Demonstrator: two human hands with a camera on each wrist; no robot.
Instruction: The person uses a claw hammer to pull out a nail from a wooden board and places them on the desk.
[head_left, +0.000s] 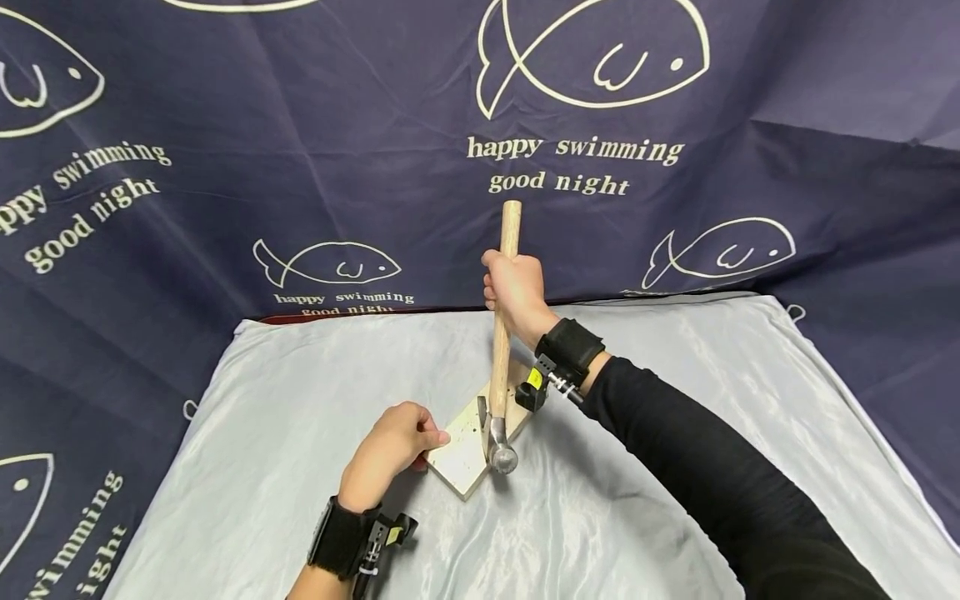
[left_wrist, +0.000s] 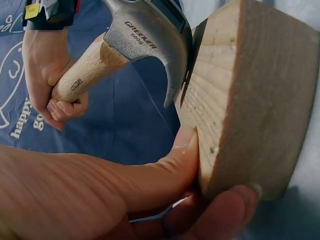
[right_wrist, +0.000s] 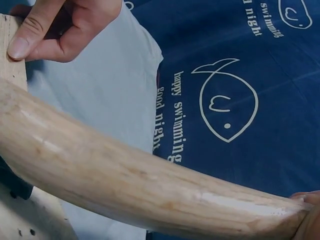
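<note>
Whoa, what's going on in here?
A person's right hand grips a claw hammer with a grey metal head and pale wooden handle, its head low over a pale rectangular wooden block. The left hand pinches the block's edge between thumb and fingers. The block lies on shiny light-grey cloth. I can't tell whether the hammer touches it.

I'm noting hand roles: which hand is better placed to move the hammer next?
Probably the right hand: it grips the hammer, while the left hand is occupied holding the wooden block.
</note>
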